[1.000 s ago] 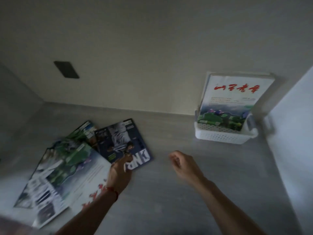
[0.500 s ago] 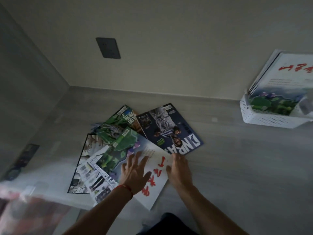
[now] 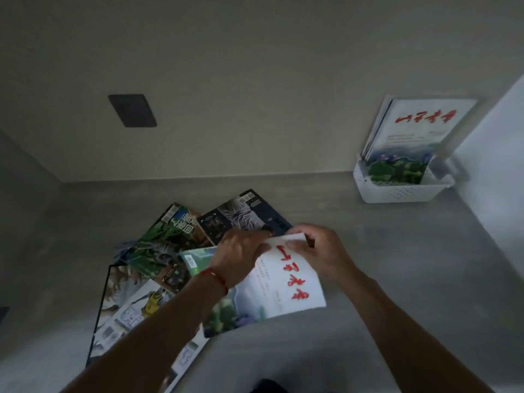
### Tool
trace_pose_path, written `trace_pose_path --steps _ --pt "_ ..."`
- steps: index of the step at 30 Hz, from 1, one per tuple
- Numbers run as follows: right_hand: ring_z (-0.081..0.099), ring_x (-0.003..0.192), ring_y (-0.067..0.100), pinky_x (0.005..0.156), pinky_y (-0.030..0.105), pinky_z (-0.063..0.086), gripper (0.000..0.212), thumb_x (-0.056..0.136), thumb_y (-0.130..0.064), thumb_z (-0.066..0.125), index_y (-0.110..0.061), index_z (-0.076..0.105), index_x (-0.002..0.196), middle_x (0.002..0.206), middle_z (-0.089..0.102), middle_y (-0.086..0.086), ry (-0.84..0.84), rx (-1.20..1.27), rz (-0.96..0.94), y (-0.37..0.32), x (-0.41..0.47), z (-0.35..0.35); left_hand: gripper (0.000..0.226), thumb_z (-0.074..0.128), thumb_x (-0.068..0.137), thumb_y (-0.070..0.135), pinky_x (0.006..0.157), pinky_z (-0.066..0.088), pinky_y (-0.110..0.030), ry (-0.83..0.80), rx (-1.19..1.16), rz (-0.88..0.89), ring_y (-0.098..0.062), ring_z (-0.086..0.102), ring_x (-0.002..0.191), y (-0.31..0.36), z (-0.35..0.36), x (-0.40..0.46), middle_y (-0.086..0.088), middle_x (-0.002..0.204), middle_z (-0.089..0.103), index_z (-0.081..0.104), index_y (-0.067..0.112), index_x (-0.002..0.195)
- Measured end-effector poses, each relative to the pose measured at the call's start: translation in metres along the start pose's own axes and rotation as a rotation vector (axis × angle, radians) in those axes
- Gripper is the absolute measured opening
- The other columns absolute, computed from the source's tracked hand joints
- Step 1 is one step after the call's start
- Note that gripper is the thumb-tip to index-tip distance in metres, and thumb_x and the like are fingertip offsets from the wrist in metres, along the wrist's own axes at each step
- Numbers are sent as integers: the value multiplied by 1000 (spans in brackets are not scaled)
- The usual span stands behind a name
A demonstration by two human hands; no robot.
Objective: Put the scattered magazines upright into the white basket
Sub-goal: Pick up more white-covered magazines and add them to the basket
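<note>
Where the grey desk [image 3: 368, 251] meets the beige wall, I log the following from my remote seat. Item one: a white magazine with red lettering [image 3: 286, 282], raised off the pile at its far end, its near end lower and overlapping the spread beneath. Left hand [image 3: 241, 252], a red cord at the wrist, grips its far edge from the left, fingers curled over the top. Right hand [image 3: 320, 251] pinches the same far edge from the right, thumb on the cover. Item two: a dark blue magazine [image 3: 243, 215] lying flat just beyond both hands, partly hidden by them. Item three: a green magazine [image 3: 167, 242] flat to the left of it, overlapped at one corner. Item four: a large pale magazine [image 3: 127, 307] flat at the near left, under the left forearm. Item five: a white basket [image 3: 397, 191] at the far right of the desk, against the wall, well apart from the pile. Item six: several magazines standing upright in that basket, leaning back on the wall, the front one [image 3: 411, 137] white with red lettering. Item seven: a dark wall plate [image 3: 132, 110] on the wall, upper left.
</note>
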State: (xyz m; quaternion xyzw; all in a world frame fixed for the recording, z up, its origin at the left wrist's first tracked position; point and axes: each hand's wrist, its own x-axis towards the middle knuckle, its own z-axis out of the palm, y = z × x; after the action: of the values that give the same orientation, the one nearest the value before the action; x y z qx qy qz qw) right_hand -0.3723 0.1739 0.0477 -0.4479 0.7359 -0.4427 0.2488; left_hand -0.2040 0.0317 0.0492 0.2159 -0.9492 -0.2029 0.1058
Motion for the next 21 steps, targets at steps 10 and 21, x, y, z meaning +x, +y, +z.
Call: trace_pose_path --steps 10,21 --pt "47 132 26 106 37 38 56 102 -34 46 -21 28 153 149 45 8 432 188 518 76 -17 -136 12 52 101 21 49 40 -16 261 -517 -135 1 53 56 110 -8 101 2 73 62 56 17 91" --pt "73 84 22 72 41 62 12 97 -15 60 -19 71 95 104 75 9 471 54 237 121 3 -300 16 52 100 10 83 59 -42 219 -782 -192 -24 68 99 216 24 212 -9 106 71 64 4 109"
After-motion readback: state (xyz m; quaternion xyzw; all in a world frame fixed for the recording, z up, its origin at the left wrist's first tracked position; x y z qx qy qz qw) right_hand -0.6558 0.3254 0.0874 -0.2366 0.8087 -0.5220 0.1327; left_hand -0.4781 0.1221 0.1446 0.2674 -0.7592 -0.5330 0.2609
